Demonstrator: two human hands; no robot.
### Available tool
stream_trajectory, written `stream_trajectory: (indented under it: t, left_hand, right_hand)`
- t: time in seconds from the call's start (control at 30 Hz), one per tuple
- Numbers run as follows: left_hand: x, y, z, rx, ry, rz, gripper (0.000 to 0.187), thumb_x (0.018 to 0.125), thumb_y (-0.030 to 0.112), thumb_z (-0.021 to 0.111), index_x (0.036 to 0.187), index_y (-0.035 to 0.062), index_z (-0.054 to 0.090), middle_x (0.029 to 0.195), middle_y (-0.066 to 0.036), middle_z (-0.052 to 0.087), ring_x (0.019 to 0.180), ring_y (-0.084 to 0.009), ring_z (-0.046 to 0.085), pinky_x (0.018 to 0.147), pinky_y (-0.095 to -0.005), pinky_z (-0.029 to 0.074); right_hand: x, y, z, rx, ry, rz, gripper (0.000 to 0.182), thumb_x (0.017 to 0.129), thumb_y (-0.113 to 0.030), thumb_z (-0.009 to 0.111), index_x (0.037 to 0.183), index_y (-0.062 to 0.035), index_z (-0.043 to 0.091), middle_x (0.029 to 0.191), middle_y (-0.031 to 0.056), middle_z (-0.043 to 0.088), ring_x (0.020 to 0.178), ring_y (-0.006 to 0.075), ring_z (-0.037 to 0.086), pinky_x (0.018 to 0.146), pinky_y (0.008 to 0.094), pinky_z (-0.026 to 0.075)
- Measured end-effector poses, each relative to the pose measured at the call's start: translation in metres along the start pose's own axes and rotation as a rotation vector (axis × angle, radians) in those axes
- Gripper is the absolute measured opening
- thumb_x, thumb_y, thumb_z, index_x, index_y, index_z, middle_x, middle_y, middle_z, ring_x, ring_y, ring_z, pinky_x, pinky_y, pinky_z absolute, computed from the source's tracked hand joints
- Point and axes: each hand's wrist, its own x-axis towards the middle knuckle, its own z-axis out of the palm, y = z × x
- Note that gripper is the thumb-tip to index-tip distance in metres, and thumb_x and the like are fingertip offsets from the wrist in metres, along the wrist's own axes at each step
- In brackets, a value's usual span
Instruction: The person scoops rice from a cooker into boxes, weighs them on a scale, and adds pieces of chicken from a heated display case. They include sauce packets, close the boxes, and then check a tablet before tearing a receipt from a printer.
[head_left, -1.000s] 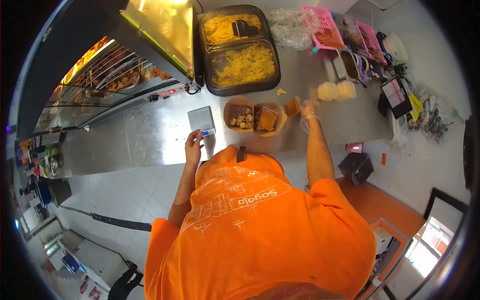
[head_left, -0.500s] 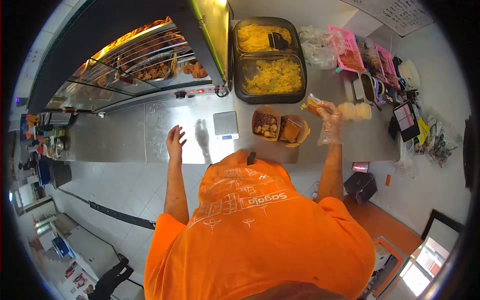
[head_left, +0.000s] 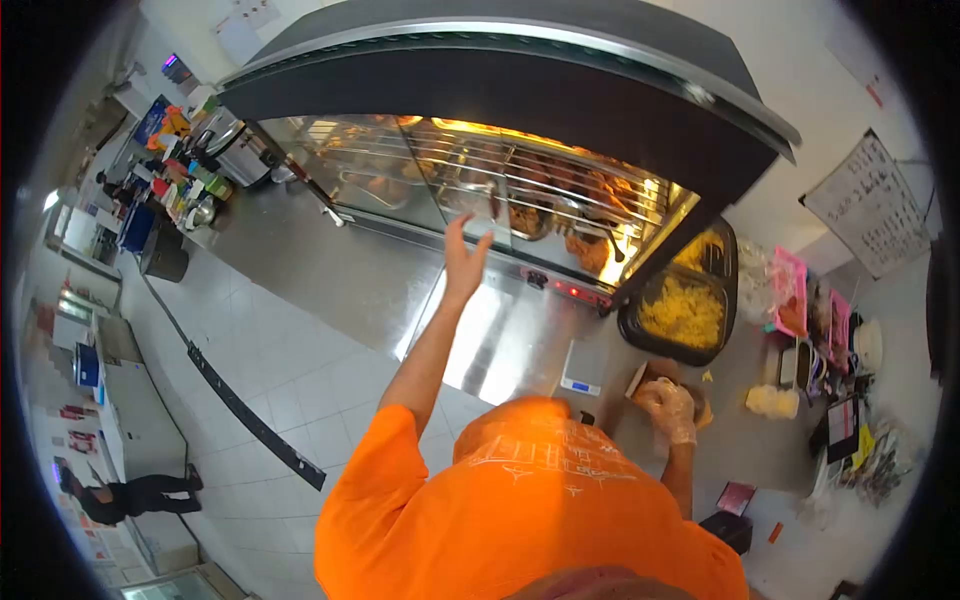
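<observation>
Head view: left hand (head_left: 466, 268) bare and raised, thumb and fingers (head_left: 456, 235) spread wide, in front of the glass door (head_left: 468, 180) of a food warmer (head_left: 520, 85); contact with the glass cannot be judged. Right hand (head_left: 668, 403), in a clear glove (head_left: 682, 430), is over a paper box (head_left: 637, 378) on the metal table (head_left: 310, 285). Its fingers are bent down at the box and slightly blurred; cannot tell how narrow they are or whether they grip something. The box is partly covered by this hand; contents mostly hidden.

Just left of the box: flat scale (head_left: 584, 366), blue display lit. Beyond the box: black pan (head_left: 690, 357) holding yellow food (head_left: 683, 312). Browned pieces (head_left: 588, 252) lie inside the warmer under yellow light.

Farther right along the table: pale tubs (head_left: 772, 402) side by side, then two pink baskets. Written whiteboard (head_left: 868, 205) on the wall. Far left, lower edge: another person (head_left: 135, 498) in dark clothes, well apart from the table.
</observation>
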Motion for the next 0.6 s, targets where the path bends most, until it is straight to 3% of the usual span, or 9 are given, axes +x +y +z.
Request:
stream_trajectory:
  t: [0.03,0.07,0.17,0.37,0.6]
  left_hand:
    - [0.011,0.012,0.004,-0.1,-0.022,-0.062,0.048,0.086,0.02,0.072,0.125,-0.0005,0.053,0.123,-0.017,0.057,0.117,-0.0301,0.053,0.099,-0.0381,0.041]
    - [0.016,0.0,0.025,-0.207,-0.001,-0.046,0.048,0.085,0.019,0.073,0.123,-0.0023,0.053,0.12,-0.018,0.057,0.116,-0.0307,0.054,0.098,-0.0388,0.041]
    - [0.012,0.036,0.039,-0.186,0.052,-0.062,0.063,0.075,0.02,0.077,0.126,-0.0038,0.048,0.12,-0.021,0.054,0.115,-0.0353,0.052,0.099,-0.0431,0.04]
    - [-0.004,0.06,0.036,-0.315,-0.126,-0.035,0.07,0.078,0.02,0.076,0.134,-0.0058,0.041,0.122,-0.024,0.048,0.119,-0.0381,0.047,0.103,-0.0418,0.038]
    - [-0.048,0.068,0.11,-0.483,-0.457,0.065,0.072,0.082,0.015,0.073,0.142,-0.0034,0.038,0.135,-0.018,0.047,0.124,-0.0303,0.046,0.106,-0.0408,0.036]
  right_hand:
    - [0.007,-0.027,-0.014,0.099,0.055,0.007,0.014,0.078,-0.016,0.067,0.087,-0.0061,0.07,0.088,0.0137,0.07,0.087,0.0344,0.066,0.074,0.0434,0.052]
    - [0.01,-0.02,-0.006,0.069,0.183,-0.033,0.015,0.079,-0.011,0.064,0.091,-0.0047,0.07,0.087,0.0152,0.07,0.079,0.0335,0.068,0.071,0.0407,0.052]
    - [0.019,-0.041,-0.018,-0.028,0.19,-0.03,0.015,0.079,-0.009,0.064,0.092,-0.0022,0.07,0.089,0.0155,0.071,0.08,0.0331,0.069,0.072,0.0398,0.053]
    - [0.022,-0.061,0.009,-0.123,0.185,-0.031,0.013,0.08,-0.015,0.065,0.084,-0.0041,0.069,0.081,0.0158,0.069,0.078,0.0372,0.067,0.068,0.0458,0.052]
    - [-0.005,-0.074,0.028,-0.056,0.19,0.085,0.015,0.086,-0.022,0.056,0.083,-0.0102,0.065,0.081,0.0152,0.067,0.079,0.0378,0.064,0.07,0.0502,0.05]
